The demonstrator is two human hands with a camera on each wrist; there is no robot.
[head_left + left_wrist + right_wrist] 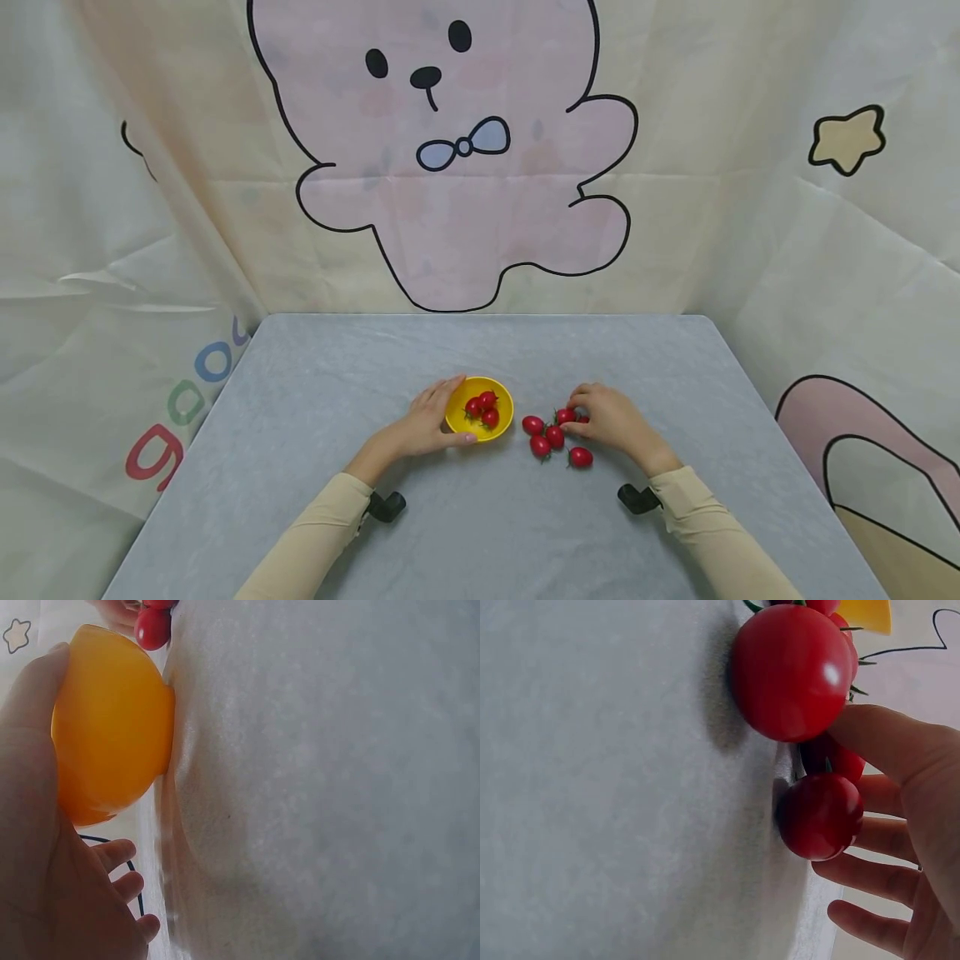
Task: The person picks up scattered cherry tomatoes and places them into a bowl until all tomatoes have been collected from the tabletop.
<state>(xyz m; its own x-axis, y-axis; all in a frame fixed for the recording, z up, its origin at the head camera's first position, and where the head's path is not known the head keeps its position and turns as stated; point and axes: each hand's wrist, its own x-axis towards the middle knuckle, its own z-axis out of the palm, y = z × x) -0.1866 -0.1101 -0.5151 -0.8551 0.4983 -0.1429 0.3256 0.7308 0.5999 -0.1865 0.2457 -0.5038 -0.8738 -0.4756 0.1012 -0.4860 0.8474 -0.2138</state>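
Observation:
A yellow bowl (455, 427) stands on the table with several red cherry tomatoes (490, 417) inside. My left hand (426, 422) holds it from the left, thumb at the near rim and a finger at the far rim. In the left wrist view the bowl (112, 727) shows its smooth outer side, and the other fingers (112, 855) stick out beyond it. To the bowl's right, my right hand (611, 418) has thumb and fingertips around a cherry tomato (564, 416) in a loose group. Another tomato (821, 817) sits under the palm, in front of the spread fingers.
More cherry tomatoes lie between bowl and right hand, among them one (532, 425) nearest the bowl and one (581, 457) toward the front. A grey cloth covers the table (480, 533). Behind it hangs a curtain (675, 250) with a cartoon bear.

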